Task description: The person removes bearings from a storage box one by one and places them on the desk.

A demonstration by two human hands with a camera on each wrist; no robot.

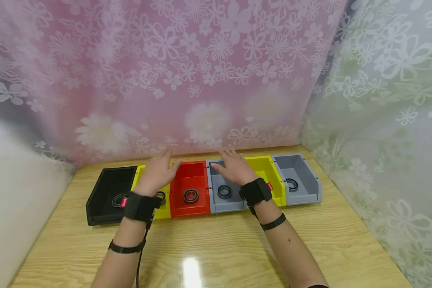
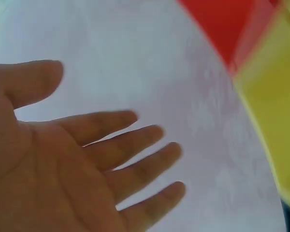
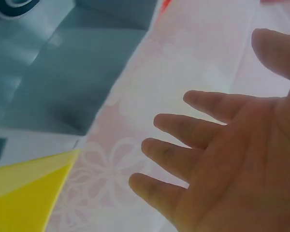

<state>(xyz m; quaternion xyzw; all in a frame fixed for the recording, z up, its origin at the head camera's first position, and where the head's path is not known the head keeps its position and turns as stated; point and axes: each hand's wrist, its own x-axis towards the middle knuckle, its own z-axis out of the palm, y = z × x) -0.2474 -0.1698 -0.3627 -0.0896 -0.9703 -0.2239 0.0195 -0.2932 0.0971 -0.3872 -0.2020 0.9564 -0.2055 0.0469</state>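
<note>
My left hand [image 1: 157, 173] hovers above the left yellow bin [image 1: 138, 174], fingers spread and holding nothing. Over the middle grey bin [image 1: 231, 205] and the edge of the right yellow bin [image 1: 263, 170] hangs my right hand [image 1: 235, 167], also bare and spread. Each bin with a visible floor spot shows a ring-shaped bearing: one bearing [image 1: 191, 195] lies in the red bin [image 1: 189, 172], another bearing [image 1: 224, 192] in the middle grey bin. The left wrist view shows the left palm [image 2: 53, 179] with straight fingers; the right palm [image 3: 246, 169] looks alike in the right wrist view.
At the row's left end stands a black bin [image 1: 106, 186] with a bearing [image 1: 119, 200]; the right-end grey bin [image 1: 302, 176] holds a bearing [image 1: 292, 185]. The bins sit on a wooden table [image 1: 216, 248]. Floral curtains [image 1: 201, 80] hang behind and to the right.
</note>
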